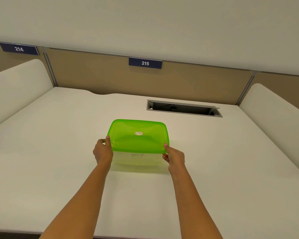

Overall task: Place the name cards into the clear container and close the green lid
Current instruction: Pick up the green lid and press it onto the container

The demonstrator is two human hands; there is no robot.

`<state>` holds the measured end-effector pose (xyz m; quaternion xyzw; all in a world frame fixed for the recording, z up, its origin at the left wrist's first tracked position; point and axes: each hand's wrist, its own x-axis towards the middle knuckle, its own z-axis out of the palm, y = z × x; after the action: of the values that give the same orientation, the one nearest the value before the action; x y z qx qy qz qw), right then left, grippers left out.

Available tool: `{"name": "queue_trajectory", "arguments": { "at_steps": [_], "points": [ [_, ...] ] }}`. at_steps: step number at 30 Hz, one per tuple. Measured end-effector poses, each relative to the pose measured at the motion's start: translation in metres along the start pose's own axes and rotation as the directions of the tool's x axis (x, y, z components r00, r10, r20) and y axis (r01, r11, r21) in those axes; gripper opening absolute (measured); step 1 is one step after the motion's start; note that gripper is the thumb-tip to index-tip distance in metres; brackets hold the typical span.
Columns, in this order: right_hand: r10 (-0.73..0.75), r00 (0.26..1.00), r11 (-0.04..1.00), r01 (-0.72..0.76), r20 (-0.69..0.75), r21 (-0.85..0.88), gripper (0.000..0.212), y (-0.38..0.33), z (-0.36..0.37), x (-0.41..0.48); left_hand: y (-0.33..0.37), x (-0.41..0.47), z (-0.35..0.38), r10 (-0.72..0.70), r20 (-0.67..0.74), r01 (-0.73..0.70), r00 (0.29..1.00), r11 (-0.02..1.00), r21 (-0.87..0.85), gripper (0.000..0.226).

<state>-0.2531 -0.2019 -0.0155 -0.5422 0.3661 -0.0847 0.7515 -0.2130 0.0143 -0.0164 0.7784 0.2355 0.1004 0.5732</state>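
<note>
Navy sign 214 [19,49]: white digits on the partition, at 10 o'clock from the box, well apart from it.
Left hand [103,150]: I grip the lid's near left edge, at its 8 o'clock; thumb on top, fingers curled round the side.
White desk [59,135]: the box stands on it, straight ahead of me at 12 o'clock.
Green lid [138,135]: lies on top of the box and covers it. Whether the rim has snapped down all round, I cannot tell.
Sticker [138,133]: small oval label at the lid's centre; print too small to read.
Clear container [138,160]: sits under the lid, its walls tinted green. I cannot make out the name cards through it.
Writing [137,155]: a short hand-drawn mark on the near wall, just below the rim; I cannot read it.
Handling: I judge it thin, light plastic, smooth and a little slippery, with a lid that flexes. Best held at both short ends under the rim, thumbs pressing the corners, not the soft middle.
Sign 215 [145,63]: white digits on navy, at 12 o'clock beyond the box.
Right hand [174,156]: pinches the lid's near right corner, at 4 o'clock; thumb on top, fingers tucked beneath the rim.
Cable hatch [184,108]: open grey slot in the desk at 1 o'clock, apart from the box.
</note>
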Motion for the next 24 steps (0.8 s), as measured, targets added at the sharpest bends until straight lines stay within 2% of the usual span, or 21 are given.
{"name": "queue_trajectory", "arguments": {
  "at_steps": [4, 7, 10, 18, 24],
  "points": [
    [-0.01, 0.999, 1.0, 0.01, -0.042, 0.0, 0.028, 0.001, 0.0, 0.0, -0.002, 0.0, 0.001, 0.012, -0.014, -0.012, 1.0, 1.0, -0.019, 0.046],
    [0.008, 1.0, 1.0, -0.008, 0.005, 0.019, 0.025, -0.001, -0.002, -0.003, -0.003, 0.002, 0.0, 0.019, 0.0, -0.019, 1.0, 1.0, -0.01, 0.046],
    [0.019, 0.999, 0.999, -0.02, 0.045, 0.025, 0.033, 0.0, -0.004, -0.004, -0.006, 0.002, -0.001, 0.029, 0.017, -0.029, 0.999, 0.999, 0.013, 0.047],
    [-0.084, 0.991, 0.984, 0.099, 0.106, -0.149, 0.046, 0.006, -0.003, -0.003, -0.005, 0.002, -0.006, 0.137, 0.036, -0.14, 0.99, 0.984, 0.107, 0.048],
    [-0.113, 0.976, 0.962, 0.155, 0.189, -0.225, 0.046, 0.006, -0.004, -0.008, -0.012, -0.009, 0.0, 0.08, 0.056, -0.082, 0.995, 0.996, 0.032, 0.053]
  ]
}}
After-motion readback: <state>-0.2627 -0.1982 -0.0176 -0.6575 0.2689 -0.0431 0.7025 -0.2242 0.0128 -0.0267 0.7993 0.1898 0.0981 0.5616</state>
